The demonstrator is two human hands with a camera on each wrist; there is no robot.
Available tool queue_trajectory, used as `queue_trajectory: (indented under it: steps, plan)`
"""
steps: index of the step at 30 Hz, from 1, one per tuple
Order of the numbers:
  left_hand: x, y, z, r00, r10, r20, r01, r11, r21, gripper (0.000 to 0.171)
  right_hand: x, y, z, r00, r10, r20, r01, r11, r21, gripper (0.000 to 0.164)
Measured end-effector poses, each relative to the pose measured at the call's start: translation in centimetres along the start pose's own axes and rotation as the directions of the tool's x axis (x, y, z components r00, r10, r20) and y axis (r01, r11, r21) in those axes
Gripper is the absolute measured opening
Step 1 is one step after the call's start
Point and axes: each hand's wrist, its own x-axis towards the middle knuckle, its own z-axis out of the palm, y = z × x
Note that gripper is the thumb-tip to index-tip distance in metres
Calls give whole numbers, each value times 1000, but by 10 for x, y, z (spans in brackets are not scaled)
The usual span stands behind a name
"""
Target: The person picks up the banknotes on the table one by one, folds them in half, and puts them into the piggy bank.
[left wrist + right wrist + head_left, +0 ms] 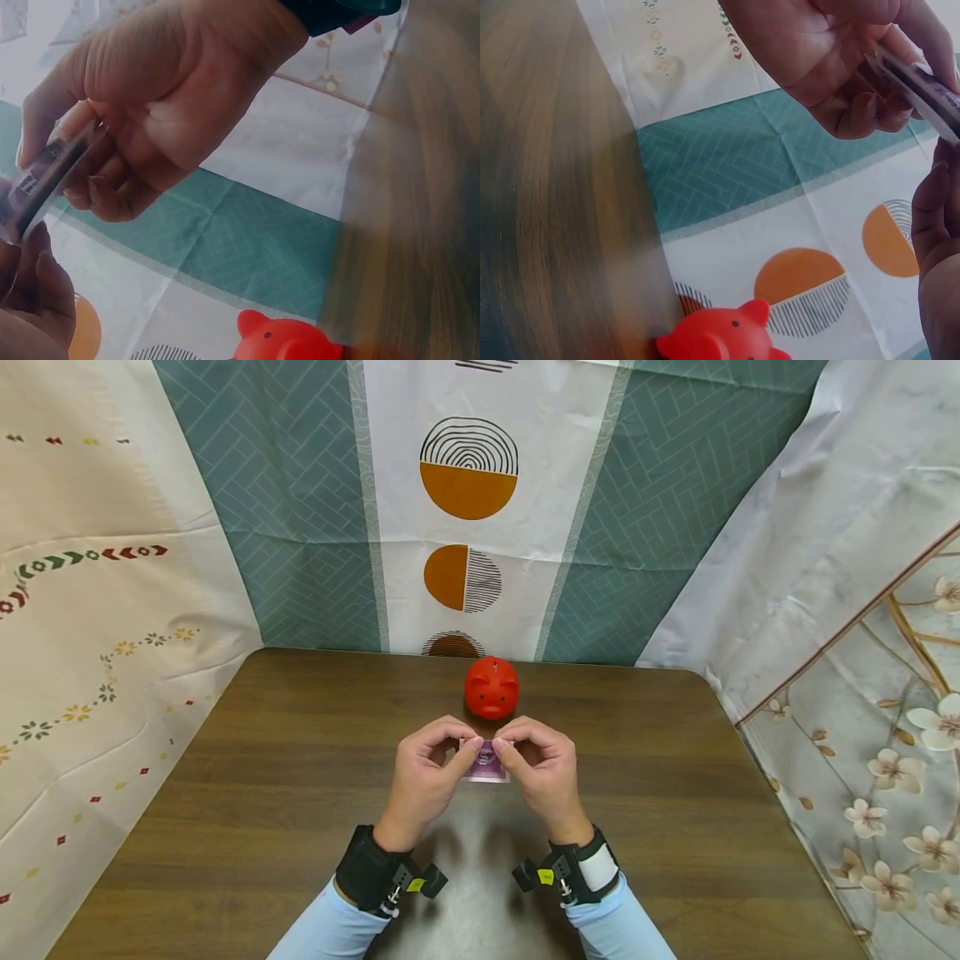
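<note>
A small purple banknote (486,766) with pale edges is held up in front of my body, thumbs uppermost in the head view. My left hand (423,777) pinches its left side between thumb and fingers, and my right hand (550,772) pinches the right side likewise. Seen edge-on in the right wrist view, the banknote (922,94) looks folded or layered, dark within. Just beyond both hands, a red piggy bank (491,689) stands upright on the table, its snout facing me and a slot on top.
The brown wooden table (300,777) ends at a back edge close behind the piggy bank. A teal and white patterned cloth (300,510) hangs there. Floral curtains (825,735) flank the right side, and a cream patterned one (112,693) the left.
</note>
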Motion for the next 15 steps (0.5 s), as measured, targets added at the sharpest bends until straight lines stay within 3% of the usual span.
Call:
queue_trajectory:
  steps: [9,15]
  plan:
    - [0,-1,1,1000,8,30,-8,1000,4,3,0,-2,0,1000,27,-2,-27,999,-37,4]
    - [0,-1,2,999,27,35,-27,1000,-14,2,0,0,0,1000,-11,17,12,1000,-28,6]
